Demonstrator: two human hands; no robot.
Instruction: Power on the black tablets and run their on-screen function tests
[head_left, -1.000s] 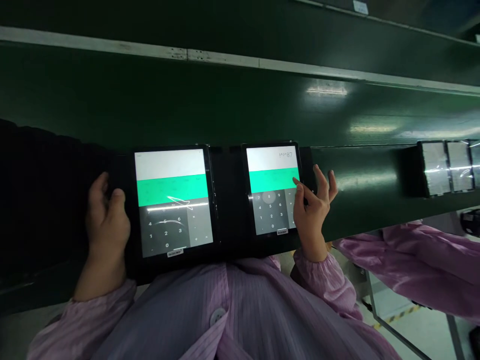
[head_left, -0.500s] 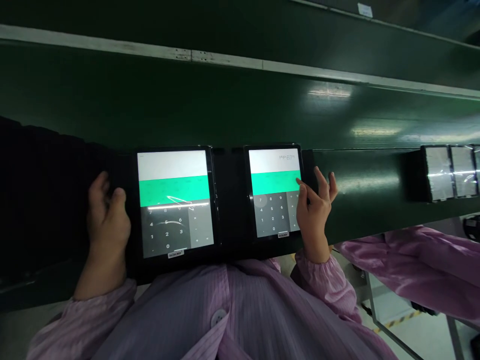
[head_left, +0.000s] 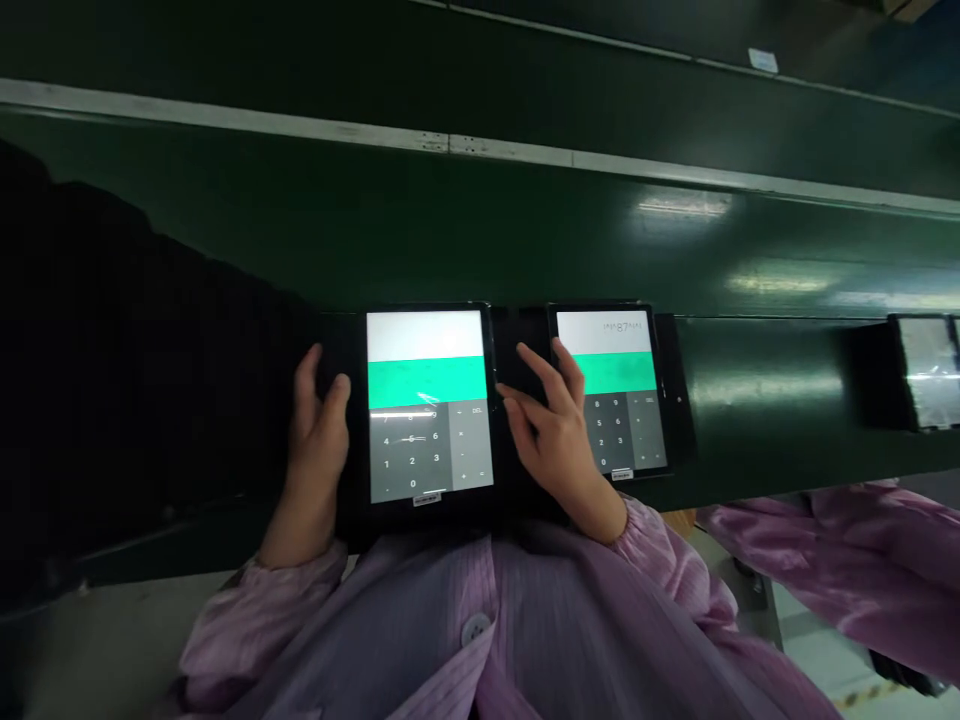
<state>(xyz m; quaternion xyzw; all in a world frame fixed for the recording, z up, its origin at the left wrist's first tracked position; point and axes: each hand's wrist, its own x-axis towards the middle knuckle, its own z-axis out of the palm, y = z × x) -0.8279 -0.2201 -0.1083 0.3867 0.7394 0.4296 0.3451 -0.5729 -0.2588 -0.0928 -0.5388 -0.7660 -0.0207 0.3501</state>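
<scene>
Two lit tablets lie side by side in a black tray on a dark green conveyor belt. Both screens show a calculator with a green band and a grey keypad. My left hand grips the left edge of the left tablet, thumb on its bezel. My right hand hovers with its fingers spread over the gap between the two tablets, covering the left part of the right tablet, whose display shows some digits.
Further right on the belt lies another tray with pale-screened devices. A co-worker's pink sleeve reaches in at the lower right. A pale rail runs along the back of the conveyor. The left side is dark.
My right hand has moved left, from the right edge of the right tablet to the gap between the two. The camera has swung left, so everything sits further right in view.
</scene>
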